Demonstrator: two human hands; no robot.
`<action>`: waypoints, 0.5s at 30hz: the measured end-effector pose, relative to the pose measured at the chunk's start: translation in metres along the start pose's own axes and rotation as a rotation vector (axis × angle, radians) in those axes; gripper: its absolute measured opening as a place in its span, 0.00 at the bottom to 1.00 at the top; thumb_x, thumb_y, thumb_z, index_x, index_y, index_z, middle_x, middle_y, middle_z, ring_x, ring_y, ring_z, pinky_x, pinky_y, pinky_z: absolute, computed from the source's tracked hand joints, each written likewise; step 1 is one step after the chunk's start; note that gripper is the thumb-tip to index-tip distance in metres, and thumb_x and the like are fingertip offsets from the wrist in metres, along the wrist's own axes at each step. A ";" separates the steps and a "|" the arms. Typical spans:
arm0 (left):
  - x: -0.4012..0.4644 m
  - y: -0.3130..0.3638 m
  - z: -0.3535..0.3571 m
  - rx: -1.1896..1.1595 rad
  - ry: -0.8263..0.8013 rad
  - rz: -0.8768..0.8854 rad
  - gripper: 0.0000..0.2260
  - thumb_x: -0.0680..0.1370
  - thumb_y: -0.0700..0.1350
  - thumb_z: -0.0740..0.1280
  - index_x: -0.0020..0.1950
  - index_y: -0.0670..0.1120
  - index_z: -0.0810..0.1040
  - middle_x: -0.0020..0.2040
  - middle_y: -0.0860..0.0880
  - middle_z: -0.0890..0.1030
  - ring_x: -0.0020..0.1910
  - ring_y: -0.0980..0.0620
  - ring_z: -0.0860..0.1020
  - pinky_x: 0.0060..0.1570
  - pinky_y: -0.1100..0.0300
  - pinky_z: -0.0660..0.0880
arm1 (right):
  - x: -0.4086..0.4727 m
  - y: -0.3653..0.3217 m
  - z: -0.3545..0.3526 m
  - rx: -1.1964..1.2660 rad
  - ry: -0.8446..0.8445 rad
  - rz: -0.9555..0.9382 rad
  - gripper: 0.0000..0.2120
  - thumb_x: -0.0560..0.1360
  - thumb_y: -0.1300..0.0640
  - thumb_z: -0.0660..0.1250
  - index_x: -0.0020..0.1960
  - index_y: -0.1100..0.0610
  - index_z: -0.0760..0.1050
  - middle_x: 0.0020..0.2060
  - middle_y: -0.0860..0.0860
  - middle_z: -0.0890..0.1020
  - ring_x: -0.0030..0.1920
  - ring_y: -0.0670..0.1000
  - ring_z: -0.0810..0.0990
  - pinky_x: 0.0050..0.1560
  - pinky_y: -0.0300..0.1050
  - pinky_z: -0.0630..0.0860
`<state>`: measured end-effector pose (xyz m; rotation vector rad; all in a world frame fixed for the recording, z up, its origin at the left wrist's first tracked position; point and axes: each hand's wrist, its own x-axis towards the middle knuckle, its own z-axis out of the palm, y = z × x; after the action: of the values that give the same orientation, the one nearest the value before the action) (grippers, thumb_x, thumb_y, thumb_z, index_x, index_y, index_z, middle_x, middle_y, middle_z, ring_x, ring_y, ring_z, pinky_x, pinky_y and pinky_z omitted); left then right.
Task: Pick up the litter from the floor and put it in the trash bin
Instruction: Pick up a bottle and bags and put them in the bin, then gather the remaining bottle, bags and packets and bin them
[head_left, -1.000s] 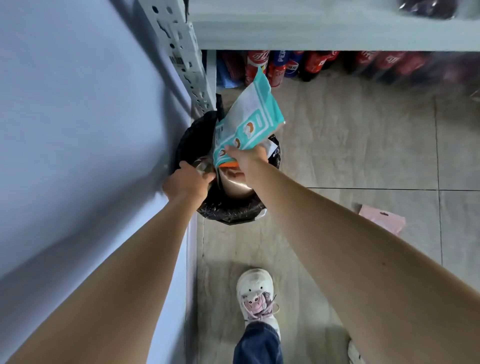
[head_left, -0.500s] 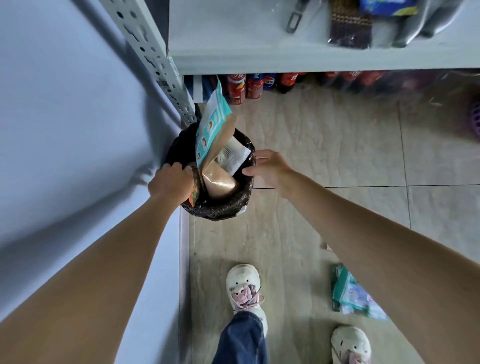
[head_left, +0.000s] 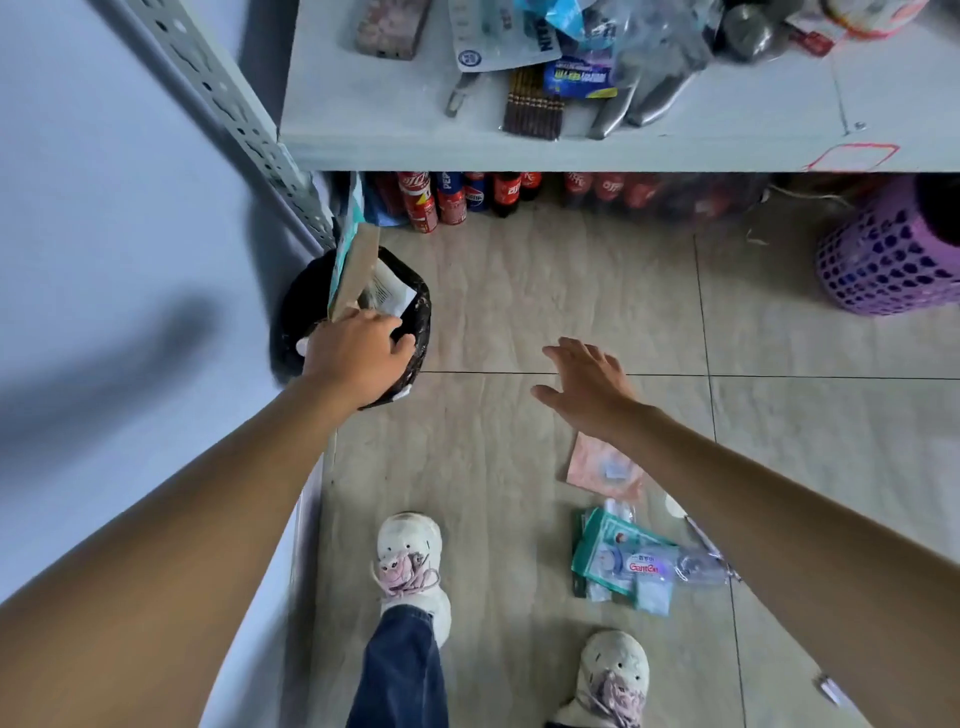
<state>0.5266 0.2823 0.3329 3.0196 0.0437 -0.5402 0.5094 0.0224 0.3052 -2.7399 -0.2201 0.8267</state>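
The trash bin (head_left: 422, 312), lined with a black bag, stands on the floor against the shelf post. A teal and brown pouch (head_left: 353, 262) sticks upright out of it, beside a white wrapper (head_left: 390, 292). My left hand (head_left: 356, 356) lies over the bin's near side, fingers curled on the bag rim. Open with spread fingers, my right hand (head_left: 584, 387) hovers above the tiles to the right of the bin and holds nothing. On the floor lie a pink packet (head_left: 602, 470), teal packets (head_left: 615, 556) and a clear plastic bottle (head_left: 698, 566), below my right forearm.
A pale wall runs along the left. A white shelf (head_left: 519, 150) overhangs the bin, with soda bottles (head_left: 452, 200) beneath it. A purple basket (head_left: 893, 254) stands at the right. My shoes (head_left: 410, 561) are near the litter. A small scrap (head_left: 831, 688) lies at lower right.
My right hand let go of the teal pouch into the bin and drew back to the right, opening. My left hand shifted from the bin's left rim to over its near side. The view pulled back.
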 end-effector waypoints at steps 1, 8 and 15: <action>-0.009 0.015 0.001 -0.001 0.002 -0.013 0.18 0.78 0.53 0.55 0.60 0.48 0.78 0.61 0.44 0.80 0.63 0.43 0.74 0.57 0.49 0.72 | -0.012 0.011 -0.002 -0.010 0.007 -0.007 0.28 0.77 0.43 0.59 0.73 0.53 0.61 0.74 0.53 0.62 0.73 0.55 0.61 0.71 0.51 0.57; -0.087 0.112 0.014 -0.023 -0.062 0.027 0.21 0.79 0.56 0.54 0.64 0.47 0.76 0.64 0.44 0.77 0.64 0.43 0.73 0.61 0.49 0.70 | -0.103 0.086 -0.009 -0.046 0.030 -0.015 0.27 0.78 0.46 0.59 0.74 0.54 0.59 0.73 0.54 0.63 0.72 0.56 0.63 0.71 0.53 0.58; -0.150 0.191 0.045 0.037 -0.109 0.186 0.21 0.80 0.57 0.54 0.65 0.47 0.75 0.67 0.46 0.76 0.65 0.45 0.72 0.63 0.50 0.68 | -0.183 0.171 0.005 0.004 0.067 0.088 0.28 0.78 0.46 0.59 0.74 0.54 0.59 0.74 0.54 0.63 0.72 0.56 0.64 0.70 0.52 0.59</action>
<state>0.3781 0.0865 0.3561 2.9807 -0.2540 -0.6928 0.3673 -0.1796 0.3452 -2.7852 -0.0851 0.7547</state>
